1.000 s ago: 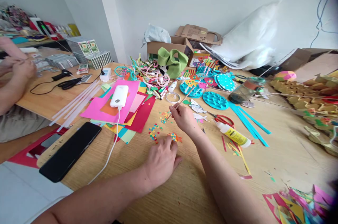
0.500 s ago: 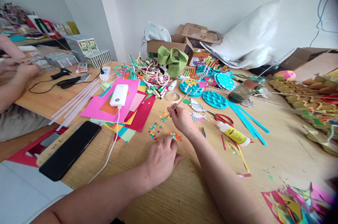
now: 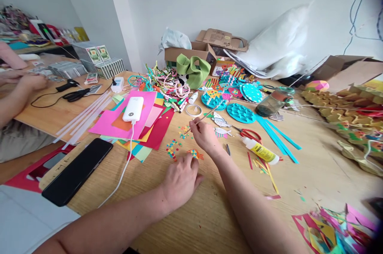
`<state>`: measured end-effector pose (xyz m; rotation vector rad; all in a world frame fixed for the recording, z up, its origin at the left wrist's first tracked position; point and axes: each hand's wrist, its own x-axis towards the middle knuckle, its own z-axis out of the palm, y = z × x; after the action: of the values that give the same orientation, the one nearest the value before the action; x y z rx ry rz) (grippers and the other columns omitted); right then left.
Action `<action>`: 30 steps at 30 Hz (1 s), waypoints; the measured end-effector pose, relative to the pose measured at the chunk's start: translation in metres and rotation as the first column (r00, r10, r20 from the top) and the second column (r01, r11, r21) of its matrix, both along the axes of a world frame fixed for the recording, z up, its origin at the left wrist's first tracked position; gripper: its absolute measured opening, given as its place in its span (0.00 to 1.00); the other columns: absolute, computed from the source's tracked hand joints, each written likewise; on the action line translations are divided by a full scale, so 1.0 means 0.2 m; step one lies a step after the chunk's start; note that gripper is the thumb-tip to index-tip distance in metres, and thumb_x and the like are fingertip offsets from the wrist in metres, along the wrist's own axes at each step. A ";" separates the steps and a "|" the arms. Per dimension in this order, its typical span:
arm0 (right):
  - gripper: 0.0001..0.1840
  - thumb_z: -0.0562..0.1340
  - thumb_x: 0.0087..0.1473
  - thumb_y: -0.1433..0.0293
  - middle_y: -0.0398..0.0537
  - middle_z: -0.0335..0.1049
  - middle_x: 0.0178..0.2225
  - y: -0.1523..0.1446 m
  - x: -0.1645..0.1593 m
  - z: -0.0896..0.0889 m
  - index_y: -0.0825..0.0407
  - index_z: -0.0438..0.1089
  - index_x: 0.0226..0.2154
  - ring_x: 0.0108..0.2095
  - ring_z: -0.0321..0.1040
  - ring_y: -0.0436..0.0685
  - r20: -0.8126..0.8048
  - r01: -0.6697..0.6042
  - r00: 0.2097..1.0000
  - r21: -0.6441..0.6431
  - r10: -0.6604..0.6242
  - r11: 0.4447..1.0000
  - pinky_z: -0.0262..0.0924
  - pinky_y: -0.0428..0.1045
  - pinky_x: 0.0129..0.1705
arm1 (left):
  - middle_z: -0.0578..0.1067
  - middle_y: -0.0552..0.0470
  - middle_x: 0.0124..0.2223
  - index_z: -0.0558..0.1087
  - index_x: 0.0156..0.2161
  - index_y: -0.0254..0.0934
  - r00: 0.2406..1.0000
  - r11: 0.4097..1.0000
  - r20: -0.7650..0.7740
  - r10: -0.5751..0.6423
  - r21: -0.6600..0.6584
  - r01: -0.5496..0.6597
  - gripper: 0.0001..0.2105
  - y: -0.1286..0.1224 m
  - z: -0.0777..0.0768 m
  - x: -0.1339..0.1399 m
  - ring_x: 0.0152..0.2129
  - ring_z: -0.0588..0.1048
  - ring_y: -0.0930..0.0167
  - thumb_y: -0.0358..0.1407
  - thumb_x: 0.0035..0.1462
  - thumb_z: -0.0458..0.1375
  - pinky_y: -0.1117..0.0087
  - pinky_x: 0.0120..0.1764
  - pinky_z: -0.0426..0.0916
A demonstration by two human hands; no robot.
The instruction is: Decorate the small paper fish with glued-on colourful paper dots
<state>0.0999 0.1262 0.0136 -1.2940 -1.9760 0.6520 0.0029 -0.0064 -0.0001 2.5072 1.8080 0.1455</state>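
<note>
My right hand (image 3: 205, 137) is closed around a thin stick (image 3: 206, 115), which slants with its lower end down among small coloured paper bits (image 3: 183, 132). My left hand (image 3: 182, 178) lies on the table, thumb apart from the other fingers. Its fingertips reach the edge of an orange paper fish (image 3: 196, 153) with a multicoloured patterned body; they partly hide it. Round paper dots (image 3: 172, 148) in red, yellow and green are scattered just beyond the left hand. Right of the right hand lie a pen (image 3: 228, 149) and a glue bottle (image 3: 263, 151) on its side.
Orange-handled scissors (image 3: 250, 135) and blue paper strips (image 3: 279, 136) lie to the right. A white power bank (image 3: 133, 109) with a cable sits on coloured paper (image 3: 103, 125). A black phone (image 3: 77, 172) is at left, paper scraps (image 3: 332, 232) at lower right. Another person's hands (image 3: 33, 82) work far left.
The whole view has shifted slightly. The stick's lower end stays by the paper bits, and both hands keep nearly the same pose.
</note>
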 end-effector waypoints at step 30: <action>0.21 0.54 0.59 0.50 0.50 0.71 0.39 0.05 0.00 -0.12 0.51 0.67 0.38 0.36 0.70 0.54 -0.491 -0.338 0.847 -0.197 0.206 0.920 0.68 0.53 0.41 | 0.69 0.46 0.49 0.70 0.47 0.36 0.999 0.999 0.036 0.015 -0.030 -0.014 0.16 0.01 0.00 0.00 0.37 0.74 0.63 0.45 0.60 0.56 0.63 0.32 0.75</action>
<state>0.0990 0.1356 -0.0109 -0.8906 -1.7160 1.2920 0.0028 -0.0042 0.0001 2.4558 1.8010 0.1617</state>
